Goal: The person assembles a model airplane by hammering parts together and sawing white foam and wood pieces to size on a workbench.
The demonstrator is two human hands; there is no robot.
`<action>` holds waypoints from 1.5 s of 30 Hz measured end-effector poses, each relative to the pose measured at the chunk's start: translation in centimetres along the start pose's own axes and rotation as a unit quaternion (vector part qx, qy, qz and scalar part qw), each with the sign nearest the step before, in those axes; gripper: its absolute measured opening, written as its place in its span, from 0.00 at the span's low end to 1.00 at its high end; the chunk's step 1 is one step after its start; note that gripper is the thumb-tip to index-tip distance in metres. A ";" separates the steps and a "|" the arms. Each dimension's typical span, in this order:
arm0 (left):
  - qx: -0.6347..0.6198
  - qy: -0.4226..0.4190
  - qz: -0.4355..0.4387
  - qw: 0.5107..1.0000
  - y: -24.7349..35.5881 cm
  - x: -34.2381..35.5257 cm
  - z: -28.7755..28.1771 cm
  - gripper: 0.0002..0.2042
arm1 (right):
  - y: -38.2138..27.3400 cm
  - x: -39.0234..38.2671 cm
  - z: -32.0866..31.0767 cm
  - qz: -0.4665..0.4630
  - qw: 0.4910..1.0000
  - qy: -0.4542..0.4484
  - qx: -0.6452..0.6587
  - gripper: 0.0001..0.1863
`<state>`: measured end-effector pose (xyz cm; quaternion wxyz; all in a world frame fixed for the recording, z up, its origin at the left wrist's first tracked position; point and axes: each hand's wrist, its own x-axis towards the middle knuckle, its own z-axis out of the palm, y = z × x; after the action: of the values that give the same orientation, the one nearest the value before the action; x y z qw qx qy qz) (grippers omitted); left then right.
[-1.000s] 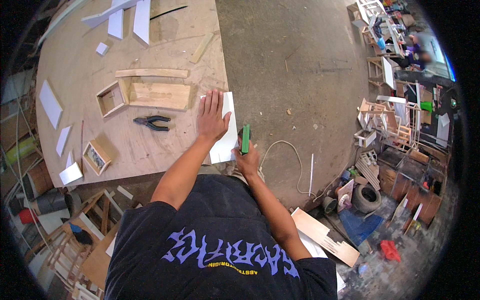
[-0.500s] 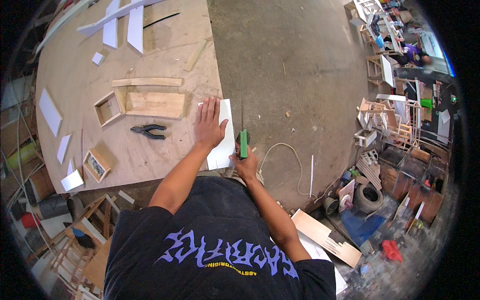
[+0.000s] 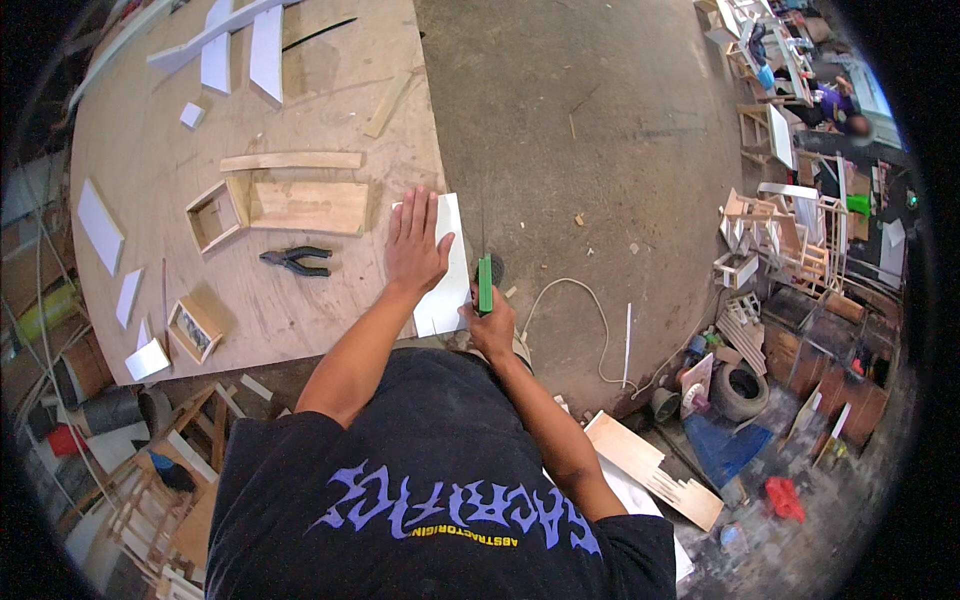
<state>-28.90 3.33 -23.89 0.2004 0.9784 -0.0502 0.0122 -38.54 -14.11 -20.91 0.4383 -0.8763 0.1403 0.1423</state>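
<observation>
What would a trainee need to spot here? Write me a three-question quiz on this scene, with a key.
1. True or false: the left hand lies flat, fingers spread, on the white panel.
2. Which hand holds the green-handled saw? A) left B) right C) neither
3. Fill in: the black tool lying on the plywood table to the left of the panel is a pair of ____.

Key:
1. True.
2. B: the right hand closes its grip on the green handle at the panel's right edge.
3. Pliers, lying just below the wooden box frame.
</observation>
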 end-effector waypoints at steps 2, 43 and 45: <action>-0.005 -0.007 -0.011 1.000 0.2 0.2 0.0 0.36 | -0.1 -0.2 -0.2 0.024 0.999 -0.016 0.015 0.26; -0.019 -0.089 -0.079 0.993 0.5 1.0 -0.4 0.34 | -16.7 0.8 -6.8 0.114 0.980 -0.065 0.148 0.14; -0.017 -0.093 -0.078 0.993 0.4 1.1 -0.4 0.34 | -16.5 1.0 -6.7 0.128 0.978 -0.061 0.155 0.14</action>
<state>-27.82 3.02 -23.27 0.2118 0.9727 0.0073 -0.0951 -30.69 -10.18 -5.41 0.5550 -0.7620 0.2448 0.2266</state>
